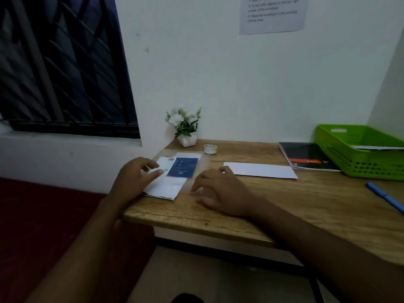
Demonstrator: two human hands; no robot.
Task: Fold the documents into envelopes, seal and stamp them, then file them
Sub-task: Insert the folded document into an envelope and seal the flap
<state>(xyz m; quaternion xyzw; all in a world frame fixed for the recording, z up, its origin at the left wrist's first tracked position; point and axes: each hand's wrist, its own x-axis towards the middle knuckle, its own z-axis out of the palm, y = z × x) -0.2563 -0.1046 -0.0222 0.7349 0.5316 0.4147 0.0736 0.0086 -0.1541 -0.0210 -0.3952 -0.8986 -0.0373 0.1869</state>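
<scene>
A pile of white papers [166, 188] lies at the left end of the wooden desk [284, 204], under a clear plastic sleeve. A blue printed document [182, 167] sits on top of the pile. My left hand [135, 178] rests on the pile's left side, fingers spread toward the blue document. My right hand [220, 191] lies on the desk just right of the pile, fingers loosely bent on the sleeve's edge, holding nothing. A white envelope [260, 170] lies flat further right.
A tape roll [210, 148] and a small potted plant [185, 127] stand at the back by the wall. A black notebook [306, 156], a green basket [360, 149] with paper inside and a blue pen [384, 196] are at the right.
</scene>
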